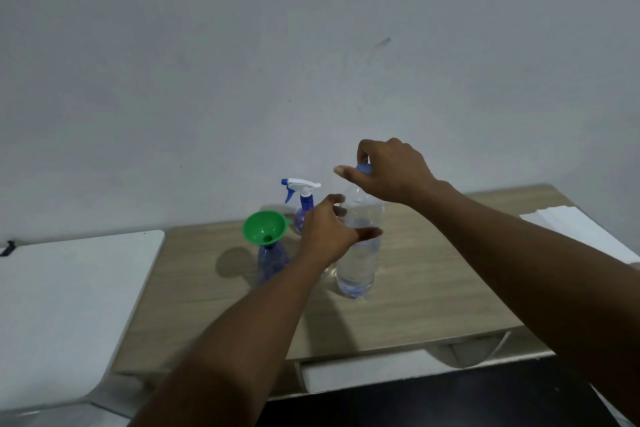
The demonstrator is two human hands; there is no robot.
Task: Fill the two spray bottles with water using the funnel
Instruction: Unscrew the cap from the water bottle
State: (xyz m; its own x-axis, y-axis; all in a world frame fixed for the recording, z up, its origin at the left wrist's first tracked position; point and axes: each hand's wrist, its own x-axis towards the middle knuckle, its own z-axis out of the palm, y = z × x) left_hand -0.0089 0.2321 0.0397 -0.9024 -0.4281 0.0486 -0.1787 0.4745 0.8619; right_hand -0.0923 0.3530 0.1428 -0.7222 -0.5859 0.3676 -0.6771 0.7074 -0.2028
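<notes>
Two hands work the water bottle (358,253) near the counter's (433,288) middle: left hand (327,236) fingers clamped round its body to steady it, right hand (388,172) fingers pinching the blue cap (364,168), while the green funnel (265,228) waits in one spray bottle (272,262) beside it.

Green funnel (266,228) sits in open blue bottle (272,262); capped sprayer (302,204) behind.

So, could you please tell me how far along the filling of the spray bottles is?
Done: the green funnel sits in the neck of the open spray bottle. In hand: the left hand steadies the water bottle while the right hand grips its blue cap. Left: pouring into both; the second spray bottle keeps its trigger head on.
</notes>
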